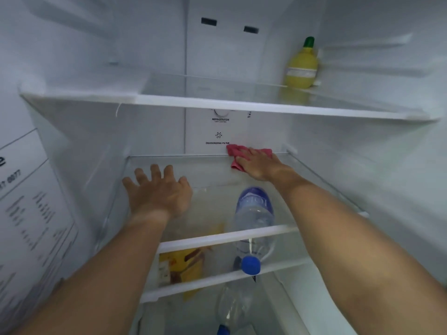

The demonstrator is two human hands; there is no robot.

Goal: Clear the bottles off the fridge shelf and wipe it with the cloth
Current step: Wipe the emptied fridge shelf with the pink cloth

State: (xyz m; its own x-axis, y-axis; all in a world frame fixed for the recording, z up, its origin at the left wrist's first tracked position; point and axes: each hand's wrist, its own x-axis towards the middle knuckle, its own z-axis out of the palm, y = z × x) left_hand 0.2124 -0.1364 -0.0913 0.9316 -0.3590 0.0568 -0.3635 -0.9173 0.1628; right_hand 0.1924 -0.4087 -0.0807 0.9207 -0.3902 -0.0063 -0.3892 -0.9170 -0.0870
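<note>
The middle glass fridge shelf [217,235] has nothing standing on it. My right hand [260,166] presses a pink cloth [235,154] flat against the shelf's back right corner. With its fingers spread, my left hand [157,192] rests palm down on the left part of the same shelf and holds nothing. Seen through the glass, a clear water bottle with a blue cap [252,228] lies on the shelf below.
A yellow lemon-juice bottle with a green cap [301,65] stands at the back right of the upper shelf [217,103]. Below the glass are a yellow carton [181,264] and another clear bottle [232,308]. A printed label [31,213] covers the left wall.
</note>
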